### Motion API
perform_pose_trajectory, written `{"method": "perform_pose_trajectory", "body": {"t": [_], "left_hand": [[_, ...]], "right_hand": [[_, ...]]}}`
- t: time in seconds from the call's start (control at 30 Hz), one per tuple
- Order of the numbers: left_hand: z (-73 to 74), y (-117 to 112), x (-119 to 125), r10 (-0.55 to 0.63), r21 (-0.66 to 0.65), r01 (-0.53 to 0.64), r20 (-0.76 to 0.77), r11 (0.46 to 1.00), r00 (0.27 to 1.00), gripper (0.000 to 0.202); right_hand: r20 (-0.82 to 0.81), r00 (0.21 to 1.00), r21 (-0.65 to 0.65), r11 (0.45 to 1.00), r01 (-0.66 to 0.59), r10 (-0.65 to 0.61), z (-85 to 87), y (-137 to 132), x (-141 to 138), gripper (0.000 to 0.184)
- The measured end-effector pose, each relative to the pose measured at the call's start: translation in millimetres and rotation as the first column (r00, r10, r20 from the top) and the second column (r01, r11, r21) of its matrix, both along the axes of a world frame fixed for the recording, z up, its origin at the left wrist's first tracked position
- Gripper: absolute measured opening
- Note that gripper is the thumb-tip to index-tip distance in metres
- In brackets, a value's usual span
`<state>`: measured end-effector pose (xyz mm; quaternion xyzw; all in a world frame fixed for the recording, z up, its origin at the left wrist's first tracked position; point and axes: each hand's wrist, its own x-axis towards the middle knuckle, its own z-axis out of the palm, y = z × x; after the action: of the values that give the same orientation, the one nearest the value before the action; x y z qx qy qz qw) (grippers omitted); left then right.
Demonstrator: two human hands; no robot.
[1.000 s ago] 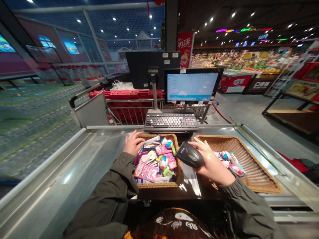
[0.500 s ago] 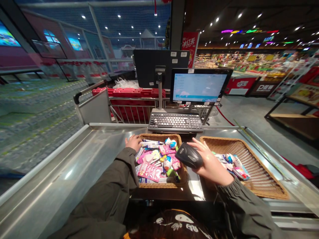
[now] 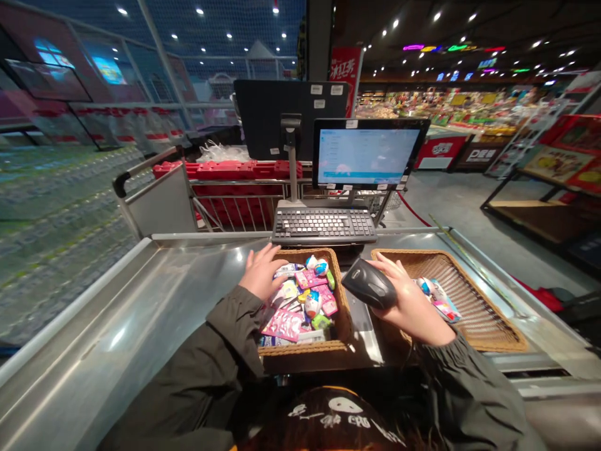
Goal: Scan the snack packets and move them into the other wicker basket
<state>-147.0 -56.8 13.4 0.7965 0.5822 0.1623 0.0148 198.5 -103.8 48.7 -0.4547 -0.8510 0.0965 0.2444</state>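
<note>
Currently right hand (image 3: 416, 307) curled round black barcode scanner (image 3: 370, 285); sparser wicker basket (image 3: 483, 313) right of grip. Left of it, left hand (image 3: 260, 272), fingers loosely spread, at packet-filled wicker basket (image 3: 345, 316).

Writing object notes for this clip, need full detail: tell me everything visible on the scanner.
The scanner is black, smooth and plastic-looking, with a broad, rounded head and a small pale mark on top near its front end. The person's right hand holds it, hiding the grip. It appears over the gap between the filled basket and the other basket, its front end toward the filled one. Whether it touches that rim is unclear; its underside is hidden.
</note>
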Motion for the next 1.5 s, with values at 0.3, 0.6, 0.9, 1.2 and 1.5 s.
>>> {"method": "perform_pose_trajectory", "body": {"t": [0.3, 0.6, 0.9, 1.2, 1.5], "left_hand": [[16.4, 13.4, 114.4, -0.446, -0.002, 0.446, 0.028, 0.895, 0.895, 0.030], [-15.9, 48.6, 269.8, -0.686, -0.152, 0.680, 0.017, 0.717, 0.727, 0.027], [-58.1, 87.9, 353.8, -0.727, -0.295, 0.679, -0.086, 0.672, 0.681, 0.023], [-77.7, 134.4, 406.8, -0.779, -0.403, 0.669, -0.267, 0.625, 0.567, 0.022], [-104.9, 149.7, 422.2, -0.647, -0.521, 0.432, -0.356, 0.736, 0.674, 0.022]], "right_hand": [[-0.079, 0.945, 0.128, 0.937, 0.326, -0.318, 11.9, -30.6, 94.5, 0.055], [-0.089, 0.876, 0.081, 0.873, 0.480, -0.473, -8.0, -53.6, 161.5, 0.052], [-0.135, 0.856, -0.020, 0.866, 0.500, -0.498, -19.1, -44.4, 206.1, 0.061], [-0.165, 0.834, -0.058, 0.850, 0.524, -0.526, -32.6, -30.2, 240.0, 0.059], [-0.155, 0.815, -0.139, 0.829, 0.542, -0.559, -43.8, -23.3, 258.8, 0.062]]}}
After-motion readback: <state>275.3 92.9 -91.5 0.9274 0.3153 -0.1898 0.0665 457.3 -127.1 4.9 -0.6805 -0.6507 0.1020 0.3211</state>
